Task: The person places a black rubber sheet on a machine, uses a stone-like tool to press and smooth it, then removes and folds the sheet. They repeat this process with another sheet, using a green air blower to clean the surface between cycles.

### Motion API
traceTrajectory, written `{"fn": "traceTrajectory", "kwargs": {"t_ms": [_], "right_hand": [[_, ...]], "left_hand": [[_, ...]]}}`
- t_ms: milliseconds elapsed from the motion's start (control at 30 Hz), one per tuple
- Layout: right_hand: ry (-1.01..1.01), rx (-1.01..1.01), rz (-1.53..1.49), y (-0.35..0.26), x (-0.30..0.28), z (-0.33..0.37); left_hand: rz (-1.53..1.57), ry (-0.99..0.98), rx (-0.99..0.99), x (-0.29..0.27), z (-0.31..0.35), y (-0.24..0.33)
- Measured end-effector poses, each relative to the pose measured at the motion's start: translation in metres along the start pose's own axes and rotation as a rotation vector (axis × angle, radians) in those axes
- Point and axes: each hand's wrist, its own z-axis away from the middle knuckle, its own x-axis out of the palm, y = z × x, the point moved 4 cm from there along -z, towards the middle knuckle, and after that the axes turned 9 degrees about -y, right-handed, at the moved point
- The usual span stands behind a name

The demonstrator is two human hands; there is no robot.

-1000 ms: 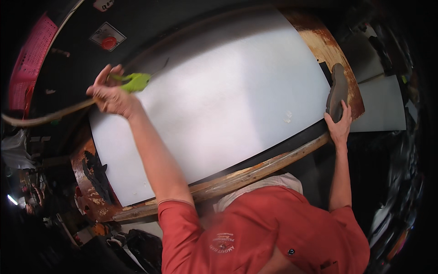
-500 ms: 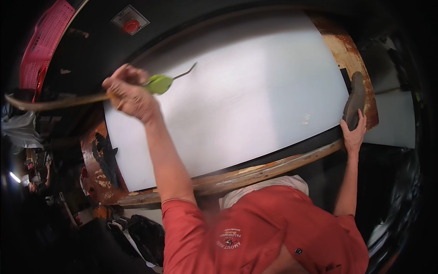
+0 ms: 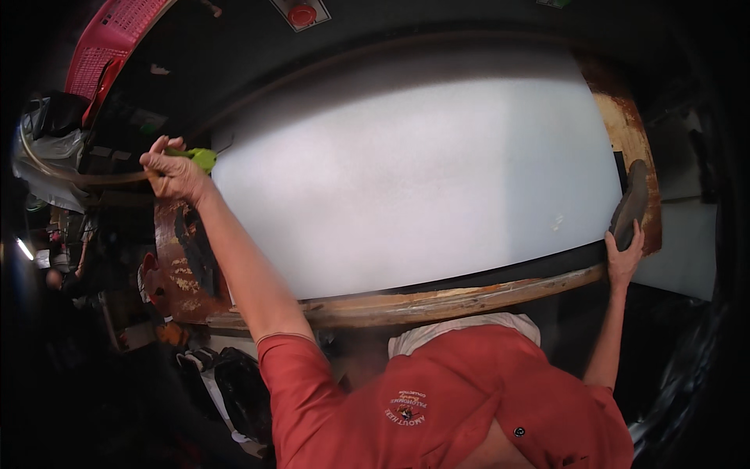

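Note:
In my left hand, closed round its handle, is a green air blow gun with a thin bent metal nozzle. A hose runs from it off to the left. The gun is near the left end of a large white board, its nozzle close to the board's upper left corner. On the right, the fingers of my right hand grip the near end of a long dark grey piece shaped like a shoe sole. That piece rests at the right end of the board.
A worn wooden rail borders the near side. Torn black material lies on the scuffed brown surface at left. A red push button sits on the dark panel beyond. A pink basket stands far left.
My left hand has swung left with the blow gun, from above the white board to its left end. My right hand keeps its grip on the sole-shaped piece. The whole view has shifted slightly.

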Motion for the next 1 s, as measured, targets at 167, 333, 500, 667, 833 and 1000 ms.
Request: {"fn": "traceTrajectory", "kwargs": {"t_ms": [167, 333, 500, 667, 833, 1000], "right_hand": [[0.022, -0.043, 0.006, -0.003, 0.000, 0.001], [0.015, 0.008, -0.023, -0.009, -0.002, 0.005], [-0.003, 0.030, -0.023, -0.016, -0.005, 0.006], [0.004, 0.088, -0.027, -0.022, -0.008, 0.009], [-0.012, 0.129, -0.046, -0.030, -0.013, 0.009], [-0.018, 0.141, -0.050, -0.033, -0.015, 0.009]], "left_hand": [[0.175, -0.027, -0.079, 0.073, 0.033, 0.009], [0.441, -0.104, -0.177, 0.143, 0.079, 0.045], [0.683, -0.223, -0.354, 0.210, 0.138, 0.095], [0.925, -0.391, -0.543, 0.234, 0.208, 0.154], [1.031, -0.595, -0.601, 0.222, 0.254, 0.202], [1.026, -0.695, -0.644, 0.193, 0.275, 0.217]]}}
